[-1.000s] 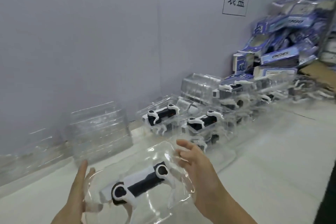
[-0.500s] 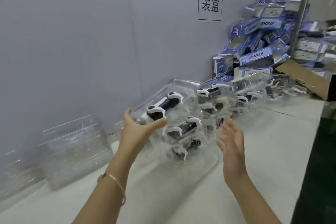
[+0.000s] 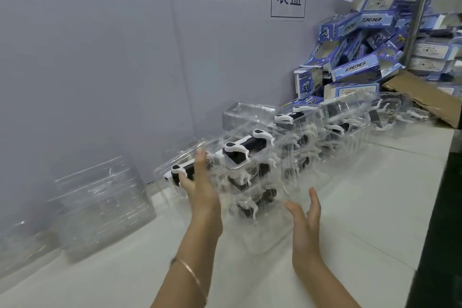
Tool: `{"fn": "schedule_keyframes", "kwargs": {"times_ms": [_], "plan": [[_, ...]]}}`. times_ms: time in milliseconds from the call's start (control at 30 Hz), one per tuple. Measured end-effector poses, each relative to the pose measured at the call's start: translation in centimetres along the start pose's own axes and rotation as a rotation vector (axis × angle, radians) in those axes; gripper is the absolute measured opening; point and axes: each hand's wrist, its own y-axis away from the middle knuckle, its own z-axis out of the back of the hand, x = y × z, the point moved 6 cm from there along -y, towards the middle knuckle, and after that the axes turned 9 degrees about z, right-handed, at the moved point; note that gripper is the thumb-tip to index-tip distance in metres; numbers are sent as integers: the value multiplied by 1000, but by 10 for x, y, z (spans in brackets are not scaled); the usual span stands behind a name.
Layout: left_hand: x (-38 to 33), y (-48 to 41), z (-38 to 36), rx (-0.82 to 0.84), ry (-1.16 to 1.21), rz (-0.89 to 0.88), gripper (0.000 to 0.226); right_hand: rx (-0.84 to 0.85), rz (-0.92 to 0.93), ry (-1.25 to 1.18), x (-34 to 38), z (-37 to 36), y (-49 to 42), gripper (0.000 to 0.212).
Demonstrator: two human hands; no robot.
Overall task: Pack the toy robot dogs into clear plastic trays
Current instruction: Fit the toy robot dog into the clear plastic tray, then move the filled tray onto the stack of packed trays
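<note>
1. My left grip [image 3: 200,184] hides part of the nearest toy dog [image 3: 178,172].
2. The stack of empty trays [image 3: 100,205] at far left is blurred; I cannot count them.
3. The pile of blue boxes [image 3: 362,52] runs off the right edge.
4. My forearms [image 3: 197,252] are cut by the bottom edge.

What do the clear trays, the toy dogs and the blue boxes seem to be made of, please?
Clear trays: thin glossy plastic, see-through with glinting edges. Toy dogs: probably hard moulded plastic, smooth black and white shells. Blue boxes: likely printed cardboard, with folded flaps.
</note>
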Motion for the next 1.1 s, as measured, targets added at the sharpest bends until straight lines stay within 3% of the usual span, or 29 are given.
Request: {"fn": "schedule_keyframes", "kwargs": {"times_ms": [100, 167, 233, 333, 800, 1100], "plan": [[32, 5, 13, -68, 165, 192, 104, -17, -27, -46, -2, -4, 7, 83], [52, 7, 5, 77, 232, 389, 121, 21, -4, -49, -1, -9, 9, 78], [60, 13, -8, 231, 282, 491, 123, 64, 11, -44, 0, -13, 9, 71], [59, 13, -23, 273, 279, 503, 118, 101, 4, -58, 3, -14, 3, 68], [49, 10, -58, 240, 224, 545, 164, 95, -15, -179, -13, 12, -29, 58], [44, 33, -15, 323, 491, 673, 154, 169, 48, -18, -19, 3, -26, 58]]}}
